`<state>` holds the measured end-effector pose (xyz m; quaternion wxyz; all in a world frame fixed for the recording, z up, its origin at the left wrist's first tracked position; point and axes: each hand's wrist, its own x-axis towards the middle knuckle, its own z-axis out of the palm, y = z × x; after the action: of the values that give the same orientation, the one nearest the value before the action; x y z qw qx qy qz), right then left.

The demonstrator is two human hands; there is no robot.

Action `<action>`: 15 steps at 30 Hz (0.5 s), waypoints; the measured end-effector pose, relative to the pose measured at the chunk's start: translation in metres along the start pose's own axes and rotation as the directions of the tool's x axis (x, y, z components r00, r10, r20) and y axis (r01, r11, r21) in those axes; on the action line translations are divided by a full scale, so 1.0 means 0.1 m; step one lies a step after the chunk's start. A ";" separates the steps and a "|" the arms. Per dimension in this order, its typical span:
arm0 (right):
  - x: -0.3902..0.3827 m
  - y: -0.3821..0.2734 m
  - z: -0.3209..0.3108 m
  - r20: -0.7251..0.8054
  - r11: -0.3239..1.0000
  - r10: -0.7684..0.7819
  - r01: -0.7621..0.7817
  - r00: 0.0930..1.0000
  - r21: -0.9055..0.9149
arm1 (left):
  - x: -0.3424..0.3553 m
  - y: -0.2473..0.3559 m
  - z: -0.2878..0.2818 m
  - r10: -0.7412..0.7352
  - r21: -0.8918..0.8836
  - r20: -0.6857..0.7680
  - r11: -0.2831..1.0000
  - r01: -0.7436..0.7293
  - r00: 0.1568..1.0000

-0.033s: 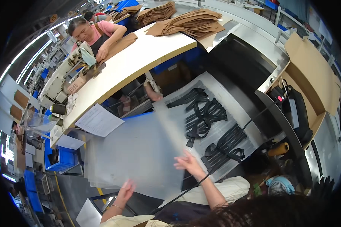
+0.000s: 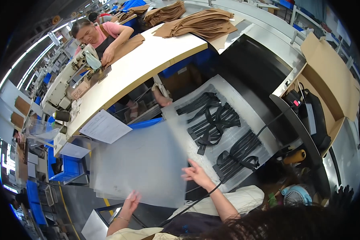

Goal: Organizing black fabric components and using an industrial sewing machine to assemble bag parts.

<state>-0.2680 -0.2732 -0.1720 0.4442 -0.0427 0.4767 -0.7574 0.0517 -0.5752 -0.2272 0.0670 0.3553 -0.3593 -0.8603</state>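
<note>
From where I stand, the person's two bare hands are both near a loose pile of large translucent sheets point(image 2: 140, 160), which lies in front of the body, a little to the left. The left hand point(image 2: 130, 205) is at the pile's near edge, its fingers bent and close together; I can't tell whether they pinch a sheet or only touch it. The right hand point(image 2: 201, 177) is at the right edge of the pile, fingers spread wide, the index finger pointing away from the body; whether a fingertip meets the plastic I can't tell. Just beyond that hand, a pale board point(image 2: 228, 94) bears bundles of black straps point(image 2: 218, 122), some of them looped over one another. A black cable point(image 2: 196, 203) runs past the right wrist. At the far left corner of the sheets, a white paper point(image 2: 105, 126) hangs off the edge of a long pale desk point(image 2: 164, 52). There a co-worker point(image 2: 104, 36) bends over a sewing machine point(image 2: 68, 80), with a stack of brown pieces point(image 2: 200, 22) farther along. To the right stands an open cardboard box point(image 2: 328, 72), with a light-blue fan point(image 2: 296, 196) lower down.
</note>
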 end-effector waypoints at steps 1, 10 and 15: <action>0.01 0.15 0.04 0.012 0.992 0.066 -0.065 0.998 -0.108 | -0.04 0.07 -0.12 0.015 -0.054 -0.167 0.998 -0.025 0.986; -0.79 0.60 -0.85 -0.396 0.964 0.138 -0.215 0.908 -0.157 | 0.43 0.47 -0.93 0.068 0.668 -0.204 0.739 0.088 0.977; -1.03 0.44 -1.15 -0.564 1.000 -0.004 -0.003 0.826 -0.012 | 0.22 0.46 -1.45 -0.329 0.135 -0.630 0.846 0.516 0.704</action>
<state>-0.2345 -0.1279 -0.2312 0.2834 0.1799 0.5912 -0.7334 0.1248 -0.6993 -0.2798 -0.0826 0.6812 -0.3550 -0.6349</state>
